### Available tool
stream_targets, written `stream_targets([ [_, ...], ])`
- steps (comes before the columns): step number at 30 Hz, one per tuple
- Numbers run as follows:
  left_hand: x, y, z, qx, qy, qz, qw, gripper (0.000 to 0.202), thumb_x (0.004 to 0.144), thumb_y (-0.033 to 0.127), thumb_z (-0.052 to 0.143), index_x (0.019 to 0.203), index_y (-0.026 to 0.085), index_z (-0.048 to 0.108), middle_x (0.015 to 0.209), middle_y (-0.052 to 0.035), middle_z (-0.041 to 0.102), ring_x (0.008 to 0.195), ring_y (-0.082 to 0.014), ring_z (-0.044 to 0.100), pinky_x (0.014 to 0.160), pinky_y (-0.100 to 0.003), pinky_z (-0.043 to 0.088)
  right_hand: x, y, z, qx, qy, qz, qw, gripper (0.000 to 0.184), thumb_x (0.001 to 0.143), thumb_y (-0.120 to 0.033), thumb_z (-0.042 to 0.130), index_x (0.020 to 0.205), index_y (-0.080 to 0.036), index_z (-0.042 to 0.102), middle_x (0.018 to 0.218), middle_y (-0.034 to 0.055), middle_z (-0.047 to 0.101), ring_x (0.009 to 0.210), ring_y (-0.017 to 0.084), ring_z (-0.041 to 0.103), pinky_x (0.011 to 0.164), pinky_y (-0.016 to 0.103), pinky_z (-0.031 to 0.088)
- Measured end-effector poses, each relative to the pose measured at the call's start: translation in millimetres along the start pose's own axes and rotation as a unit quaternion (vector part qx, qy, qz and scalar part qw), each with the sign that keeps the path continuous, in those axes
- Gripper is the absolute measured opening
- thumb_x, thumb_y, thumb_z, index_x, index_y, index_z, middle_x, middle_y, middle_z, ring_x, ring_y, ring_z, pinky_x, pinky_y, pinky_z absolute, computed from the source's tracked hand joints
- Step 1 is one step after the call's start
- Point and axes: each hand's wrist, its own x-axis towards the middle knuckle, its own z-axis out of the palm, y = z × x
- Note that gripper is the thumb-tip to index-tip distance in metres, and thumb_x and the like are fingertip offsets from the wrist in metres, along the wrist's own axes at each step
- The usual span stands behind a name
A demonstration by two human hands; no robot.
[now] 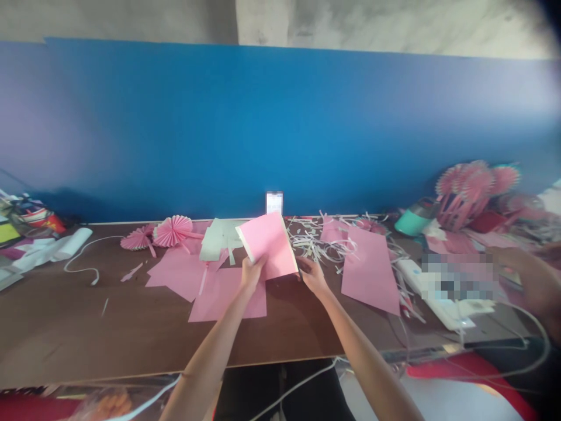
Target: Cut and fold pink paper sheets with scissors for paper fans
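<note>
My left hand (pixel 253 271) grips the lower left edge of a pink sheet of paper (pixel 269 244), its thumb lying on the front. The sheet is tilted above the table, and pale strips run along its left and right edges. My right hand (pixel 312 275) is closed at the sheet's lower right corner, around a slim dark tool (pixel 300 273). Whether that tool is scissors or a knife I cannot tell. Below and left of my left hand lies another pink sheet (pixel 210 304), and a third pink sheet (pixel 368 269) lies right of my right hand.
A lit phone (pixel 274 202) stands against the blue partition (pixel 245 128). White paper scraps (pixel 315 242) lie in a heap beside it. Pleated pink paper fans (pixel 173 230) rest at left. On the right are a teal cup (pixel 414 217), a white power strip (pixel 432 295) and another person's arm (pixel 517 263).
</note>
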Motion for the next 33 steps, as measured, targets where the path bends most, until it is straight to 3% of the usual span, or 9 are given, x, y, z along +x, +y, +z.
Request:
stream_targets([
  [7,-1,2,1.0,0.028,-0.017,-0.004,0.999,0.040,0.065,0.037,0.075,0.094,0.010,0.069,0.096,-0.0129,0.071,0.087,-0.0249,0.064,0.075,-0.033,0.048,1,-4,-1,0.003,0.011,-0.009,1.000,0.031,0.072,-0.028,0.063,0.100,-0.017,0.069,0.059,-0.0012,0.056,0.044,0.009,0.042,0.044,0.024,0.035],
  [16,-3,5,1.1,0.023,-0.027,-0.003,0.999,0.042,0.063,0.037,0.076,0.095,0.010,0.069,0.099,-0.0132,0.071,0.092,-0.0268,0.064,0.078,-0.035,0.048,-4,-4,-3,-0.071,0.013,-0.047,0.996,0.035,0.076,-0.024,0.055,0.108,-0.019,0.068,0.058,-0.0014,0.056,0.046,0.011,0.045,0.046,0.024,0.035],
  [21,-1,1,-3.1,-0.013,-0.067,-0.036,0.997,0.041,0.062,0.035,0.077,0.094,0.010,0.069,0.096,-0.0129,0.071,0.090,-0.0256,0.065,0.082,-0.036,0.049,-3,-8,-4,-0.058,0.004,-0.043,0.997,0.033,0.072,-0.022,0.058,0.102,-0.019,0.070,0.061,-0.0004,0.059,0.046,0.010,0.045,0.045,0.024,0.036],
  [28,9,-1,-16.5,-0.077,0.057,-0.138,0.986,0.057,0.060,0.036,0.081,0.108,0.015,0.058,0.108,-0.0136,0.067,0.095,-0.0251,0.065,0.081,-0.038,0.052,-4,-11,-12,-0.070,-0.017,-0.020,0.997,0.033,0.068,-0.028,0.069,0.099,-0.017,0.072,0.076,0.0052,0.069,0.053,0.015,0.055,0.046,0.026,0.042],
  [33,11,8,-17.9,-0.058,-0.036,-0.067,0.995,0.046,0.061,0.036,0.079,0.097,0.011,0.067,0.099,-0.0145,0.070,0.091,-0.0264,0.066,0.083,-0.038,0.051,-4,-12,-12,-0.053,-0.041,-0.036,0.997,0.030,0.070,-0.034,0.070,0.096,-0.018,0.071,0.083,0.0059,0.069,0.074,0.020,0.062,0.067,0.032,0.050],
])
